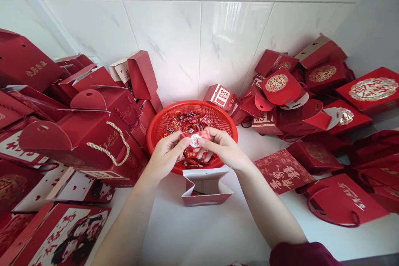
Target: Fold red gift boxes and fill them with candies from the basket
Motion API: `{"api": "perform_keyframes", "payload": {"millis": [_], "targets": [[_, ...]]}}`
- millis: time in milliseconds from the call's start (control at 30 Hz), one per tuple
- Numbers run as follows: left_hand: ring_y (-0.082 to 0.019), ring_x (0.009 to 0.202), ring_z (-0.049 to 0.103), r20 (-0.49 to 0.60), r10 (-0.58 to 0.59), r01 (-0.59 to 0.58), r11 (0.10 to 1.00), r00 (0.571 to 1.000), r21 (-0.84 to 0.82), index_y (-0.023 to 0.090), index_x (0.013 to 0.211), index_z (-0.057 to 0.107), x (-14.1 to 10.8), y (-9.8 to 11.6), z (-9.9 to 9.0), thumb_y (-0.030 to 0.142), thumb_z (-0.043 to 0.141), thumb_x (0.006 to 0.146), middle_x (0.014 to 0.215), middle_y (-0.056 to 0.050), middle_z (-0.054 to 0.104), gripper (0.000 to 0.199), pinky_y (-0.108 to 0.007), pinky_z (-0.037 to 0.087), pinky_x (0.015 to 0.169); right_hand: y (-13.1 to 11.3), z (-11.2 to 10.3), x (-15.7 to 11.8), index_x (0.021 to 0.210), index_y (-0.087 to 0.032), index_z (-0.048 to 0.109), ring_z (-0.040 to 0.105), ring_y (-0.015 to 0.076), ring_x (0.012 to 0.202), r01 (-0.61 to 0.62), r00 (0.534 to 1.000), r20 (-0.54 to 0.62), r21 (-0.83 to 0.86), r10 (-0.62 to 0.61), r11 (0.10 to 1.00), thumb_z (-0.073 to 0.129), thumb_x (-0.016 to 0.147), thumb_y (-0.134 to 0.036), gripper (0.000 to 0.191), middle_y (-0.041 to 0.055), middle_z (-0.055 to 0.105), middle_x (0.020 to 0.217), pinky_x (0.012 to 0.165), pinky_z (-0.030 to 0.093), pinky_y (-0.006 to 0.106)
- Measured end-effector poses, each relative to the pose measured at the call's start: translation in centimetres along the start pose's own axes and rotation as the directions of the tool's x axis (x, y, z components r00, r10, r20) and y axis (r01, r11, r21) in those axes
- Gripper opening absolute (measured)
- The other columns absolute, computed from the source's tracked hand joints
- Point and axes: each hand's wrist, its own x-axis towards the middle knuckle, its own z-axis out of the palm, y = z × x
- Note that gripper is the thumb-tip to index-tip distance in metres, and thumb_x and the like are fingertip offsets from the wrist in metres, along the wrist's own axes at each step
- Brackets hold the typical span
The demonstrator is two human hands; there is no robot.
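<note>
A red wrapped candy with a round white label (195,140) is held between my left hand (170,151) and my right hand (222,147), both with fingers closed on its ends. The hands are over the front part of a red plastic basket (232,126) that holds many small red-wrapped candies (190,121). Just in front of the basket stands an open paper box (207,199), white inside and red outside, its mouth facing up. Something dark red lies inside it, too shaded to make out.
Red gift boxes and bags (90,133) with rope handles are piled on the left. Another pile of red boxes (289,87) fills the right, with a flat red bag (346,199) nearer the front. A tiled wall (168,41) rises behind the white table (187,237).
</note>
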Motion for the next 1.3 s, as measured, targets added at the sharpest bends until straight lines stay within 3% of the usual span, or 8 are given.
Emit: {"api": "perform_keyframes", "payload": {"millis": [200,367,533,600,767,933,1133,1300], "targets": [[-0.008,0.055,0.034,0.071,0.034,-0.040,0.996,0.997,0.085,0.018,0.067,0.045,-0.1,0.3,-0.1,0.049,0.056,0.094,0.060,0.005,0.039,0.043,-0.020,0.030,0.050,0.3,-0.2,0.1,0.089,-0.020,0.057,0.069,0.0128,0.066,0.010,1.000,0.011,-0.047,-0.010,0.999,0.061,0.094,-0.050,0.031,-0.0010,0.068,0.074,0.055,0.057,0.021],[-0.010,0.062,0.046,0.093,0.015,-0.035,0.976,0.996,0.213,0.018,0.071,0.048,-0.5,0.9,-0.4,0.046,0.043,0.101,0.064,0.003,0.048,0.041,-0.022,0.038,0.061,-0.2,-0.7,-0.1,0.084,-0.020,0.058,0.061,0.0111,0.063,0.039,0.998,-0.043,-0.134,-0.045,0.990,0.064,0.092,-0.049,0.030,-0.0025,0.058,0.074,0.051,0.053,0.020],[-0.017,0.088,0.060,0.322,-0.074,-0.047,0.934,0.944,0.353,0.021,0.094,0.059,-1.3,2.3,-1.2,0.039,0.059,0.093,0.094,-0.001,0.063,0.018,-0.029,0.047,0.083,-2.4,-2.1,-2.0,0.096,-0.022,0.057,0.058,0.0099,0.058,0.095,0.990,-0.080,-0.236,-0.116,0.967,0.065,0.092,-0.039,0.019,-0.0024,0.059,0.076,0.053,0.051,0.022],[-0.020,0.097,0.060,0.388,-0.137,-0.048,0.901,0.911,0.430,0.023,0.102,0.057,-1.8,2.7,-1.5,0.035,0.068,0.086,0.105,-0.002,0.064,0.023,-0.030,0.048,0.087,-3.4,-2.5,-3.3,0.110,-0.023,0.056,0.062,0.0124,0.063,0.092,0.992,-0.057,-0.284,-0.113,0.954,0.062,0.094,-0.037,0.021,-0.0005,0.062,0.081,0.058,0.055,0.026],[-0.022,0.104,0.060,0.456,-0.196,-0.129,0.799,0.868,0.587,0.026,0.112,0.057,-2.6,3.3,-1.6,0.027,0.062,0.088,0.118,-0.003,0.061,0.025,-0.033,0.048,0.091,-5.3,-1.9,-6.0,0.104,-0.025,0.068,0.065,0.0147,0.071,0.162,0.983,0.039,-0.655,-0.182,0.738,0.059,0.097,-0.029,0.013,0.0036,0.070,0.094,0.061,0.054,0.027],[-0.021,0.117,0.058,0.528,-0.108,-0.255,0.784,0.843,0.567,0.026,0.113,0.066,-2.8,3.7,-1.4,0.026,0.049,0.098,0.132,-0.004,0.056,0.023,-0.030,0.043,0.104,-5.8,-0.6,-7.3,0.103,-0.028,0.068,0.063,0.0118,0.058,0.217,0.969,0.073,-0.710,-0.236,0.671,0.066,0.094,-0.029,0.010,-0.0013,0.073,0.083,0.050,0.046,0.025],[-0.019,0.081,0.065,0.430,-0.148,-0.172,0.765,0.890,0.620,0.022,0.087,0.071,-2.5,3.2,-1.1,0.037,0.040,0.102,0.085,-0.002,0.070,0.037,-0.027,0.049,0.076,-5.1,0.3,-7.4,0.089,-0.026,0.068,0.065,0.0149,0.068,0.251,0.959,0.161,-0.867,-0.235,0.430,0.061,0.092,-0.012,0.016,-0.0014,0.073,0.081,0.063,0.047,0.028],[-0.020,0.073,0.065,0.360,-0.146,-0.095,0.814,0.921,0.573,0.022,0.084,0.075,-2.3,2.8,-0.9,0.042,0.045,0.098,0.075,-0.002,0.071,0.038,-0.027,0.048,0.073,-3.8,1.1,-6.5,0.087,-0.023,0.072,0.064,0.0186,0.075,0.236,0.970,0.211,-0.931,-0.119,0.277,0.055,0.094,-0.012,0.021,0.0040,0.070,0.084,0.065,0.045,0.031]]}}
